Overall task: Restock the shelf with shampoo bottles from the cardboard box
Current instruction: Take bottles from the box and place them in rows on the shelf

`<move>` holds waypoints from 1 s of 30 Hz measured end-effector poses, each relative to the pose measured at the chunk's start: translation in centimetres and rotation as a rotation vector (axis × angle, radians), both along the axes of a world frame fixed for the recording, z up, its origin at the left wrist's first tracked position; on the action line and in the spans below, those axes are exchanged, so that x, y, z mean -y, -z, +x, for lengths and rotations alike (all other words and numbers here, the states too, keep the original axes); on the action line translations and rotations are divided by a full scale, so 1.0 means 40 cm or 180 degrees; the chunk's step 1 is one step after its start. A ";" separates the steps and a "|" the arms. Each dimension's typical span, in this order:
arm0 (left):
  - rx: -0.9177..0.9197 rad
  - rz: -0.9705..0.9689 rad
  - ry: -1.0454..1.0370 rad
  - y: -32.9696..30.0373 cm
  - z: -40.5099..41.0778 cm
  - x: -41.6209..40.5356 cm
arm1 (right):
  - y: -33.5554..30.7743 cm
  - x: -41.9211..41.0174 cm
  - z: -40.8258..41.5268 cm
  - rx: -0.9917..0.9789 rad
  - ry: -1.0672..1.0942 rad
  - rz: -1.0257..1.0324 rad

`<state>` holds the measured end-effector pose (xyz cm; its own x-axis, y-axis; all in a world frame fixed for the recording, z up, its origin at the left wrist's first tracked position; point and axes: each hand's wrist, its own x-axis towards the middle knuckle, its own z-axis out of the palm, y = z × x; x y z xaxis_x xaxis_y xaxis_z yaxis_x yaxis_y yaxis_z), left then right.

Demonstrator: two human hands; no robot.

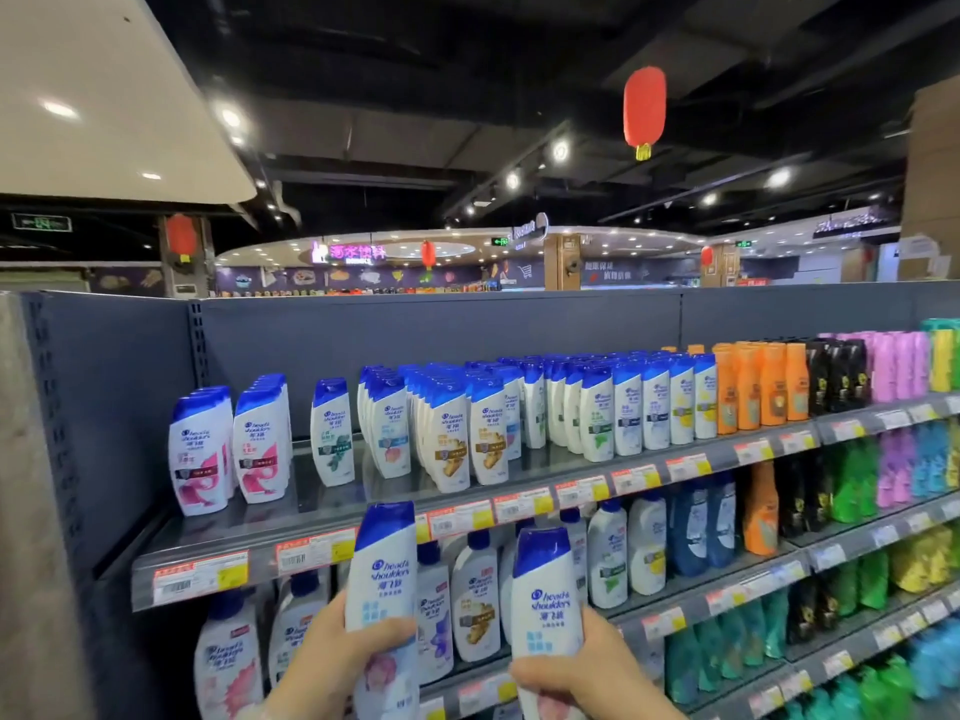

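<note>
You're under bright ceiling spotlights [560, 150]; glare whitens the panel [104, 96], edges bow, and detail is soft throughout.

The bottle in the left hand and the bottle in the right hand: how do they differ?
The left-hand bottle is held higher, its cap reaching the top shelf's price strip; the right-hand bottle sits lower. The left hand wraps its bottle from the left side; the right hand grips its bottle low, from the right. Both are white with blue caps, the same logo and light blue label text, and stand about upright.
</note>
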<state>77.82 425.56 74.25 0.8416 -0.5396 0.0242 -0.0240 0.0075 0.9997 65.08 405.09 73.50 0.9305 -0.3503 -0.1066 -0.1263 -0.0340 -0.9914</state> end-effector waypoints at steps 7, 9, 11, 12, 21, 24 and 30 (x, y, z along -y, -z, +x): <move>0.0046 -0.0317 -0.0038 -0.075 0.170 0.059 | -0.076 0.043 0.190 0.0295 0.0206 0.0078; 0.0074 -0.0387 -0.0090 -0.096 0.220 0.075 | -0.099 0.077 0.229 0.0425 0.0293 0.0101; 0.0087 -0.0500 -0.0135 -0.114 0.263 0.092 | -0.120 0.120 0.259 0.0524 0.0401 0.0083; 0.0117 -0.0536 -0.0148 -0.123 0.283 0.100 | -0.130 0.143 0.273 0.0563 0.0460 0.0082; 0.0128 -0.0620 -0.0249 -0.162 0.405 0.166 | -0.219 0.326 0.411 0.0922 0.0668 -0.0125; 0.0145 -0.0587 -0.0428 -0.173 0.434 0.198 | -0.231 0.380 0.457 0.0940 0.0628 -0.0050; 0.0252 -0.0401 -0.0533 -0.182 0.469 0.241 | -0.246 0.463 0.539 0.1126 0.0548 -0.0110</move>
